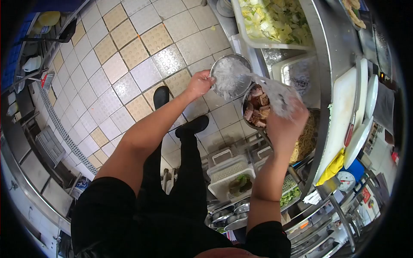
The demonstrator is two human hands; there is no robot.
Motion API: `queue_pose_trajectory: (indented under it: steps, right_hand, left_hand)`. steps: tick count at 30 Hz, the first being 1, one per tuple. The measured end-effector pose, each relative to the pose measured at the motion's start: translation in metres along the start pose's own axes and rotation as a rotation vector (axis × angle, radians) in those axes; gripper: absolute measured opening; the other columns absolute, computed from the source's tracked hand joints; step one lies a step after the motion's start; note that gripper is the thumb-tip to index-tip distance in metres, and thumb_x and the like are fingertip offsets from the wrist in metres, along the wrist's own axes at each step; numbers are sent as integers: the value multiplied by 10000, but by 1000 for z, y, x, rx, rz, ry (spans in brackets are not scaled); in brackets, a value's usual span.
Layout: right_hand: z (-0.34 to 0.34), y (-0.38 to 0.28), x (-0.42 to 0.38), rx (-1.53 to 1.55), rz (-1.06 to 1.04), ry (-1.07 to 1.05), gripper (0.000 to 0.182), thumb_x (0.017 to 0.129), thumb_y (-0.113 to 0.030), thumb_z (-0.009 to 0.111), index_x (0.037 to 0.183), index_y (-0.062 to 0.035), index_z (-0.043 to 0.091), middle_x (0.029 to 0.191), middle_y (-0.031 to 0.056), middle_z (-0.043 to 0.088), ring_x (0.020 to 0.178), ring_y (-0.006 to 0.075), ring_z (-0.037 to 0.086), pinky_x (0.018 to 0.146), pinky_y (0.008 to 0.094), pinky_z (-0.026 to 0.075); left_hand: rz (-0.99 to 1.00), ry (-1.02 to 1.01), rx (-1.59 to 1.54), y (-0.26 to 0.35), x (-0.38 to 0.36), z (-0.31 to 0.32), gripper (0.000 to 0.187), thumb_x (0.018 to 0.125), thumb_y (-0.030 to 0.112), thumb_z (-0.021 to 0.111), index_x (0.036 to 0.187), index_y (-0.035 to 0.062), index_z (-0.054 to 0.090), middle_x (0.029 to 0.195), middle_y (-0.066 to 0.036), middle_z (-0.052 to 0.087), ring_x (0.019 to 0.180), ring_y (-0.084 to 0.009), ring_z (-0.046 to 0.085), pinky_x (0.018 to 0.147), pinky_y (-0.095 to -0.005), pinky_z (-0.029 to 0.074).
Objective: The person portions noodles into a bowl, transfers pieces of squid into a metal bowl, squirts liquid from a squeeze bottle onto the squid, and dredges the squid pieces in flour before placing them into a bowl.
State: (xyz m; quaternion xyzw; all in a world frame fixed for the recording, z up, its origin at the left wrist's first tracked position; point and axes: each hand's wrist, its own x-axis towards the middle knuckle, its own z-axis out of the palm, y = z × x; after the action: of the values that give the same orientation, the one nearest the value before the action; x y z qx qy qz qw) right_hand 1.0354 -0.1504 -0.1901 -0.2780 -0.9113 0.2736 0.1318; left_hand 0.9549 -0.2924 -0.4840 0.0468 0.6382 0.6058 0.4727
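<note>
My left hand (201, 84) grips the rim of a round metal bowl (214, 91), held out over the floor. Whitish, translucent strands that look like glass noodles (231, 76) lie inside it. My right hand (289, 122) is closed on a bunch of the same noodles (277, 96), which trails from the fingers toward the bowl. Below that bunch, a round pan holds chunks of cooked meat (257, 107). A white container (282, 71) beyond the right hand holds more translucent strands. Yellow noodles (307, 137) are partly hidden by the right hand and forearm.
A large tub of chopped cabbage (273, 21) stands at the top. On the right counter are a white cutting board (340, 116), a red-handled knife (350, 129), a yellow cloth (331, 167) and a dial scale (345, 180). Baskets of greens (290, 197) sit lower down. The floor (124, 77) is tiled.
</note>
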Motion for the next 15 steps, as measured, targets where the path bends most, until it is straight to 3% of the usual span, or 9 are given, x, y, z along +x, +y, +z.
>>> queue_pose_trajectory:
  steps: [2, 4, 6, 12, 15]
  right_hand:
    - [-11, -7, -10, 94, -45, 240, 209, 710, 25, 593, 901, 22, 677, 849, 143, 680, 802, 281, 658, 767, 360, 506]
    - [-29, -18, -17, 59, -109, 352, 179, 713, 8, 616, 878, 13, 686, 827, 135, 681, 779, 292, 654, 771, 390, 507]
    - [-57, -36, -17, -104, -193, 335, 146, 724, -1, 628, 857, 25, 684, 808, 134, 681, 767, 289, 649, 785, 406, 501]
    - [-46, -34, -21, 42, -91, 165, 181, 703, 1, 632, 874, 31, 680, 849, 141, 690, 812, 304, 656, 816, 366, 488]
    - [0, 3, -14, 70, 42, -165, 238, 735, -34, 616, 964, 13, 659, 950, 180, 671, 920, 357, 631, 836, 372, 480]
  left_hand:
    - [-45, -11, 36, 6, -2, -4, 103, 881, 65, 593, 939, 26, 669, 764, 34, 590, 675, -61, 484, 617, -241, 413]
    - [-36, -13, 18, 15, -6, -5, 95, 881, 67, 593, 924, 27, 667, 753, 35, 585, 667, -59, 482, 603, -239, 407]
    - [-33, -8, 5, 17, -8, -5, 86, 881, 69, 593, 908, 29, 664, 741, 37, 579, 657, -58, 478, 591, -238, 402]
    - [-63, -7, -37, 19, -11, -7, 75, 883, 76, 591, 870, 39, 655, 711, 46, 555, 630, -56, 467, 570, -237, 394]
    - [-57, 3, -53, 27, -17, -6, 79, 884, 83, 589, 868, 41, 655, 706, 47, 554, 625, -54, 468, 568, -234, 393]
